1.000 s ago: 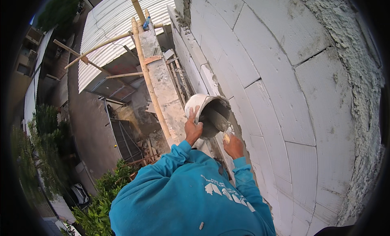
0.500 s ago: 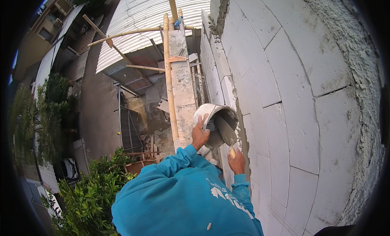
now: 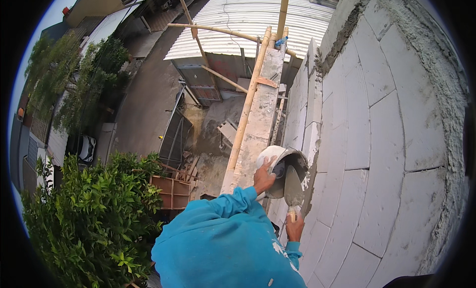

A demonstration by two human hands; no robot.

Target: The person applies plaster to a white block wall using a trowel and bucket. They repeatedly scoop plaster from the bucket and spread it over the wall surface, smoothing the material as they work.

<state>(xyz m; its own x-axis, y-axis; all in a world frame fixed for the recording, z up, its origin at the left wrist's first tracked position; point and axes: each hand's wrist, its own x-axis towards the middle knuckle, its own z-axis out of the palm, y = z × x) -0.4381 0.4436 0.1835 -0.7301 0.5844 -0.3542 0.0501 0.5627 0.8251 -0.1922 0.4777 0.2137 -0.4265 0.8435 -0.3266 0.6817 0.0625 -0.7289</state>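
Note:
A whitish bucket (image 3: 266,155) smeared with grey mortar lies tipped against the block wall (image 3: 347,199), its mouth turned toward me. My left hand (image 3: 264,178) grips its rim on the left side, fingers over the outside. In my right hand (image 3: 295,226) is the pale handle of a trowel (image 3: 294,189). The blade, coated in grey, points forward into the bucket's mouth. How much mortar lies deep in the bucket is hidden by shadow and the blade. Both sleeves are blue.
A scaffold plank (image 3: 258,114) runs ahead, with bamboo poles (image 3: 248,109) along its left. Far below lie a paved lane (image 3: 144,89) and a metal gate (image 3: 173,134). A leafy tree (image 3: 89,213) stands at left, a corrugated roof (image 3: 238,15) beyond. Rough mortar edges the wall (image 3: 441,139).
The view has swung left, so everything sits farther right. The trowel blade has turned from slanting to nearly straight ahead in the bucket's mouth. Both hands keep their holds.

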